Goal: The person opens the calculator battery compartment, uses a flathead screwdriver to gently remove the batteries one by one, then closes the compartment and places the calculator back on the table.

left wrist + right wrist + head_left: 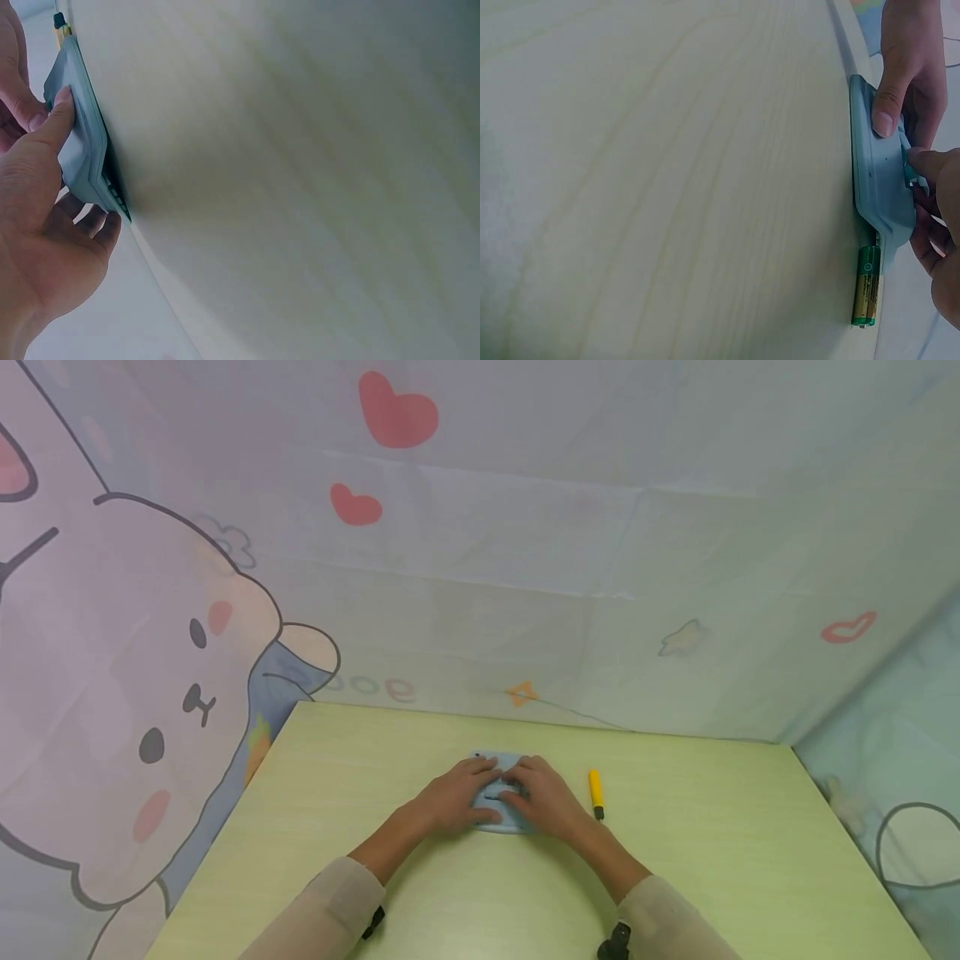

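A flat light blue plastic device (502, 822) lies on the table with a small recess in its upper face. My left hand (457, 795) holds its left side; the left wrist view shows the thumb (61, 112) on the upper face and the other fingers at the far edge. At the recess, my right hand (550, 797) has its fingers curled in, with the thumb (924, 159) against a small green piece (910, 171) mostly hidden by the fingers. A green and gold battery (866, 289) lies on the table just beside the device's edge.
A yellow-handled screwdriver (596, 789) lies right of my right hand, its shaft toward me. The pale wood-grain table (360, 752) reaches back to a printed cloth (480, 635) with hearts and a cartoon animal. A cable (879, 852) loops on the cloth at far right.
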Demonstrator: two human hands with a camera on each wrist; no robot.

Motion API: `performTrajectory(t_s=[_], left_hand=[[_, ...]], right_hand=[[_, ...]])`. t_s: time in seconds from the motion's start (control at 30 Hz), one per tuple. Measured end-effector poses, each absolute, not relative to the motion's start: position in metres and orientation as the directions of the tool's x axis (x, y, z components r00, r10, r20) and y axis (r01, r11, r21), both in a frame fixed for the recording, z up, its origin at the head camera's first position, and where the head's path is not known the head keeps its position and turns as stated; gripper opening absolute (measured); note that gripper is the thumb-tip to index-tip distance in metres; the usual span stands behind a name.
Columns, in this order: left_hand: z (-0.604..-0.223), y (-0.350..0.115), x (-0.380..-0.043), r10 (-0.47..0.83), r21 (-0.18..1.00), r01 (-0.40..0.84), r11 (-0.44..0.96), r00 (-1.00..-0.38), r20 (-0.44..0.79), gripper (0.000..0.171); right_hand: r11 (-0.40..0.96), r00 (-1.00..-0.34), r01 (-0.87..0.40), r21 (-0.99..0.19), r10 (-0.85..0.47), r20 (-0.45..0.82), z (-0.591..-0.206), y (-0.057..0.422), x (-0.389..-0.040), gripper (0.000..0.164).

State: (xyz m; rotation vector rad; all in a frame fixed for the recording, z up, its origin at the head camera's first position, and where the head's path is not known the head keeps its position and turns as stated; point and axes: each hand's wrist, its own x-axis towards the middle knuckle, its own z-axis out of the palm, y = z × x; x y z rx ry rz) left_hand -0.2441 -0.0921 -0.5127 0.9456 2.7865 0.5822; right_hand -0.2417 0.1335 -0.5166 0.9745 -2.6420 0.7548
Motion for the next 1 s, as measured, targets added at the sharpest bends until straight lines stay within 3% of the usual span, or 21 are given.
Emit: performTrajectory(t_s=[1.0], left_hand=[[-0.511,-0.092,-0.243,0.619,0.404,0.569,0.716,-0.786,0.011,0.074]], right_hand=[[0.629,-0.735,-0.673,-0.389,-0.511,0.446,-0.527,0.134,-0.239,0.02]])
